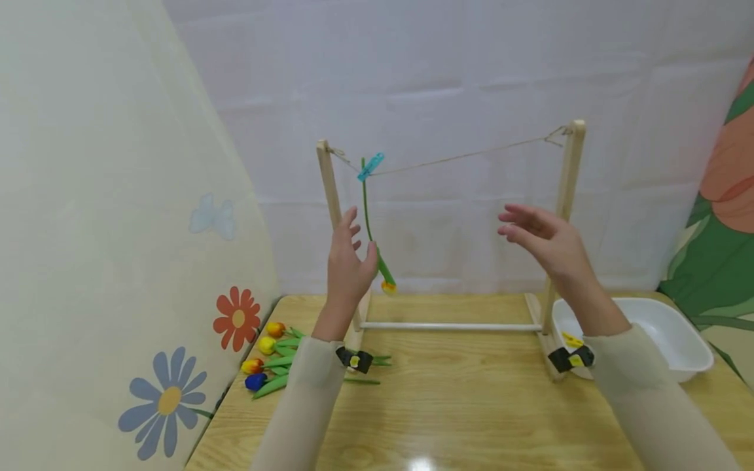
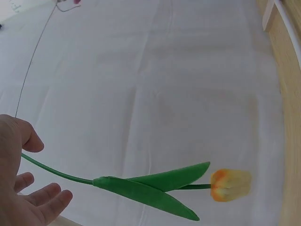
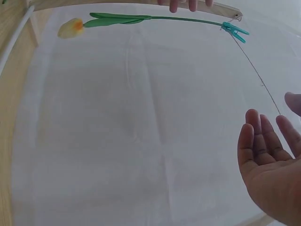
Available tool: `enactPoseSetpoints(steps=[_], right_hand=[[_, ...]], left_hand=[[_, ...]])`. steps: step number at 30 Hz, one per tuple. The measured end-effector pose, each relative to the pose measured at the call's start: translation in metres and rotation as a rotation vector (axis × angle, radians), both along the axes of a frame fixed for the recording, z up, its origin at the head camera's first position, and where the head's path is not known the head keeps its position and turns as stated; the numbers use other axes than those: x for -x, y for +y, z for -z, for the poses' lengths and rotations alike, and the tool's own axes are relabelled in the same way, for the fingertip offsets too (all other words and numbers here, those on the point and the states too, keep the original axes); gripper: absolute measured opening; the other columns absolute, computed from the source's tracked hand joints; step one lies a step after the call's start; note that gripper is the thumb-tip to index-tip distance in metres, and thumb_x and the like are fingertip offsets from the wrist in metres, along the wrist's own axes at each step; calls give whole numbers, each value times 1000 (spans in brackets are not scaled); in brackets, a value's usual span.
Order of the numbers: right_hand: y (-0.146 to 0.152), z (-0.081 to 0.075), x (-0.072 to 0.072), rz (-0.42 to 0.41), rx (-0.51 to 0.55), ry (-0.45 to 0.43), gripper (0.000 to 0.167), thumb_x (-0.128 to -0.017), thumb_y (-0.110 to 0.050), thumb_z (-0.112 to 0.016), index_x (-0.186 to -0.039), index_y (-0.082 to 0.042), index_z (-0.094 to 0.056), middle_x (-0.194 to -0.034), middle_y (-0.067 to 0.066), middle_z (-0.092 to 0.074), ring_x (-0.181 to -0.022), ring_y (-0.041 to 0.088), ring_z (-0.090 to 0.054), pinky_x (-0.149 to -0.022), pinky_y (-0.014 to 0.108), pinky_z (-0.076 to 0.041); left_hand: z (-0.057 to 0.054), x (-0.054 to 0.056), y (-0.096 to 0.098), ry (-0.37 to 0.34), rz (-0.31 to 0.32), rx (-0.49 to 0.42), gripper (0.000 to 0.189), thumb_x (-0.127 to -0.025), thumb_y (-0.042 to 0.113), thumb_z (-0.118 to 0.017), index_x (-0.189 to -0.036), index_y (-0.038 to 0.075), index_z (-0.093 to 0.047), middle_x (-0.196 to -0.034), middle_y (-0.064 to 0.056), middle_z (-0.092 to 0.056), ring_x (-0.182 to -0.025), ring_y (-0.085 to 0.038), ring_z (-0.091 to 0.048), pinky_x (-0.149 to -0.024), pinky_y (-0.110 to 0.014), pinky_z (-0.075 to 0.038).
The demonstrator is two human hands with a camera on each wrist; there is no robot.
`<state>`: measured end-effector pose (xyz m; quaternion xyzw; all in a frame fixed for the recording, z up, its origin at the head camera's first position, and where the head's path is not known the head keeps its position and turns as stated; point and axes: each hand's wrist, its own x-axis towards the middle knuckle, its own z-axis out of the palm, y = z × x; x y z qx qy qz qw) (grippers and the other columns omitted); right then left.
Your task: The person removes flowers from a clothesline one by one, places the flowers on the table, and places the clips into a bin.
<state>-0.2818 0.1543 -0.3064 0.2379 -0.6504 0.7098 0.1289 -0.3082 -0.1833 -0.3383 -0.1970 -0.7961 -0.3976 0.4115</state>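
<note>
A tulip (image 1: 384, 269) with an orange-yellow bloom hangs head down from a string (image 1: 459, 157), its stem clipped by a blue clothespin (image 1: 370, 167). Beside the stem is my left hand (image 1: 349, 261), fingers loosely spread and holding nothing. The left wrist view shows the green leaves (image 2: 146, 188) and pale bloom beyond those fingers. My right hand (image 1: 544, 242) is raised near the right post, below the string, with relaxed fingers and nothing in them. In the right wrist view its palm (image 3: 273, 174) faces up, well apart from the hanging tulip (image 3: 117, 20).
A wooden frame with a left post (image 1: 328, 180), a right post (image 1: 571, 170) and a white crossbar (image 1: 450, 326) stands on the table. Several tulips (image 1: 283, 356) lie at the left. A white basin (image 1: 660, 320) stands at the right, with a yellow clothespin (image 1: 571, 339) by its near-left side.
</note>
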Motion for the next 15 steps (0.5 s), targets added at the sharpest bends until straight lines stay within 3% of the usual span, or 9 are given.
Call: enactPoseSetpoints(steps=[9,15], right_hand=[[-19,-15,7,-44,35,19,34,-96,-3,-68,-129,-4,-66,-114,2,-73,-98,13,-71,-89,22,-56],[-33,-27,11,-61,42,17,34,-95,-2,-69,-129,-2,-66,-115,6,-73,-96,13,-72,-88,23,-57]], left_hand=[[-14,8,7,-143,42,-101,71,-93,0,-63,-157,8,-32,-152,-18,-45,-129,-43,-54,-98,-52,-53],[-21,16,9,-176,39,-100,70,-94,-1,-61,-157,8,-32,-149,-22,-47,-125,-41,-56,-97,-53,-54]])
